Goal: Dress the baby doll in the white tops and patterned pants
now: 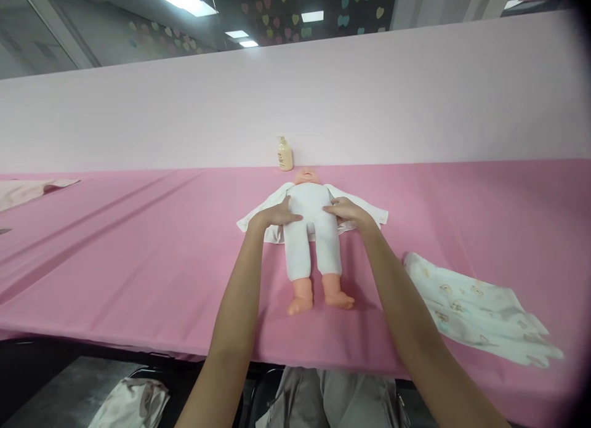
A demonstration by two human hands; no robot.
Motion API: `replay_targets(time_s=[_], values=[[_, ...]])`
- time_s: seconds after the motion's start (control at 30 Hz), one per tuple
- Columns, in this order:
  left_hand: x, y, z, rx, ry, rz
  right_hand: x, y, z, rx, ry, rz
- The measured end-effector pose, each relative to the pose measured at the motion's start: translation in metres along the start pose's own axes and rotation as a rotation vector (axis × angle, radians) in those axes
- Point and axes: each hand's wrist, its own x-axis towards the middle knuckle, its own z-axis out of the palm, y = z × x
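A baby doll (308, 200) with a white cloth body lies on its back, its bare feet toward me. Spread out under its back is a white baby shirt (367, 211), sleeves out to both sides. My left hand (278, 212) clasps the doll's hip on the left, thumb and fingers against the cloth. On the opposite hip, my right hand (345, 210) holds it the same way, with the thumb over the front and the other fingers partly hidden at the side.
Printed baby trousers (475, 308) lie to the right on the pink-covered table (138, 262). A pump bottle (285, 154) stands behind the doll's head, by the white wall (295, 101). At the far left lies a pale cloth (28, 193); another cloth (133, 403) is below the table edge.
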Motion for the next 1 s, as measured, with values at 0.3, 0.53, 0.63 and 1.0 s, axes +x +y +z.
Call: replay_targets(time_s=[0.3,0.53,0.63,1.0], values=[[-0.041,0.062,-0.002,0.302,0.183,0.031,-0.067,-0.053,-0.027,-0.057,0.510,-0.566],[-0.141,0.123,0.016,0.246,-0.024,0.454,-0.195,-0.004,-0.094,-0.541,0.531,-0.440],[-0.183,0.132,0.034,0.262,-0.243,0.450,-0.233,0.085,-0.108,-0.791,0.445,-0.107],[-0.205,0.143,0.073,0.337,-0.300,0.618,-0.296,0.218,-0.092,-0.688,0.752,-0.230]])
